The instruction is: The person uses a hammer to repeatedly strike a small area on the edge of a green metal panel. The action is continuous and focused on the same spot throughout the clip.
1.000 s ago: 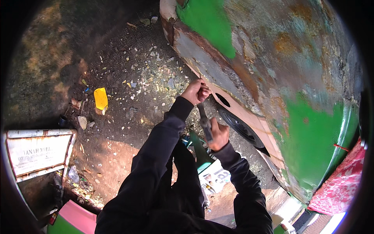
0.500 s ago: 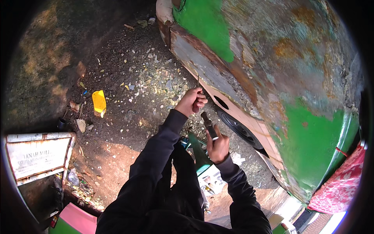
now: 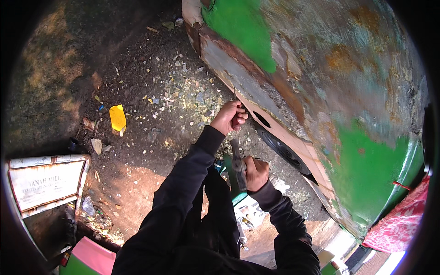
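Observation:
My left hand (image 3: 230, 117) is closed round a thin, dark, rod-like tool (image 3: 235, 93), whose upper end stands out past the fingers at the lower edge of a vehicle body (image 3: 339, 82). Whether its tip touches the panel, I cannot tell. The body wears bare, rusty metal and green patches, with a beige strip (image 3: 286, 130) along its bottom. Below and right of the left hand, my right hand (image 3: 256, 174) grips a hammer (image 3: 237, 161), its dark head apart from the rod-like tool. Most of the hammer's handle is hidden by the fingers.
A wheel (image 3: 283, 150) shows under the beige strip. Stone and paint chips litter the ground (image 3: 183, 94), with a yellow scrap (image 3: 117, 118) to the left. A rusty-framed white sign (image 3: 48, 183) stands at lower left, near a pink-and-green object (image 3: 94, 254). Red patterned cloth (image 3: 398, 220) hangs at right.
The hammer has turned in my right hand's grip and its head has moved down and left, away from the left hand. My left hand stays nearly in place, still holding the rod-like tool.

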`<state>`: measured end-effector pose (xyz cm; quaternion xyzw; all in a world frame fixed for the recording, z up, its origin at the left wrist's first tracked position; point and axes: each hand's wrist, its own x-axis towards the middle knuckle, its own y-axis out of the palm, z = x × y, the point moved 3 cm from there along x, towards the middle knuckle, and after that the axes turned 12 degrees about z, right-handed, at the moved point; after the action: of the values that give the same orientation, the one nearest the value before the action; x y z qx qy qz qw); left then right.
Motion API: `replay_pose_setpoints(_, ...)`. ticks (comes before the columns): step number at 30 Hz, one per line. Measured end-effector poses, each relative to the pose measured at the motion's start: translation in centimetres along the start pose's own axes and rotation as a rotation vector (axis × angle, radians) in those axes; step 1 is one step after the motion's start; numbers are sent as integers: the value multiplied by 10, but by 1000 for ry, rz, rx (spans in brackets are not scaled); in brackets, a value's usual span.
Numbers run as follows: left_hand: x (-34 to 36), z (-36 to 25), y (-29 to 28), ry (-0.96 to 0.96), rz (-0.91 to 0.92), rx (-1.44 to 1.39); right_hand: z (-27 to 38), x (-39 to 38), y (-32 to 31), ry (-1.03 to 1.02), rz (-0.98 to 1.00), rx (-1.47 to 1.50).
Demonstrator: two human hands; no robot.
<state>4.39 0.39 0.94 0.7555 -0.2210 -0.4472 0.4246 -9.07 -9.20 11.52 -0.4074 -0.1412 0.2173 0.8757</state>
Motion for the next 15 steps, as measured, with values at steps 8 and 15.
replay_pose_setpoints(8,12,-1,-30,162,57,-200,14,4,-9,103,-13,-3)
replay_pose_setpoints(15,17,-13,-15,78,157,-479,-28,8,19,328,80,-153)
